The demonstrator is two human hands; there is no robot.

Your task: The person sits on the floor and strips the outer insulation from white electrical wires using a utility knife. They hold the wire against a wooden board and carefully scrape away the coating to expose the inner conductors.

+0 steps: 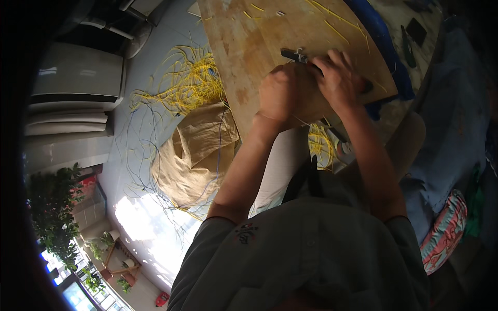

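My left hand [278,92] is closed in a fist over the wooden board [244,62]; what its fingers hold is hidden. Beside it, my right hand [336,78] is wrapped round a knife-like tool [288,53]. The tool's dark flat end sticks out past the fingers on the left, and a reddish-brown end shows beyond the palm on the right. A small pale scrap [299,51] lies against the dark end. Thin yellow wire pieces [337,31] are scattered across the far part of the board.
Tangled yellow wire [192,78] lies on the floor left of the board, near a brown sack [194,155] with thin dark wires round it. More yellow wire [321,147] sits below the board by my legs. A green-handled tool [408,46] lies at far right, past blue cloth [376,26].
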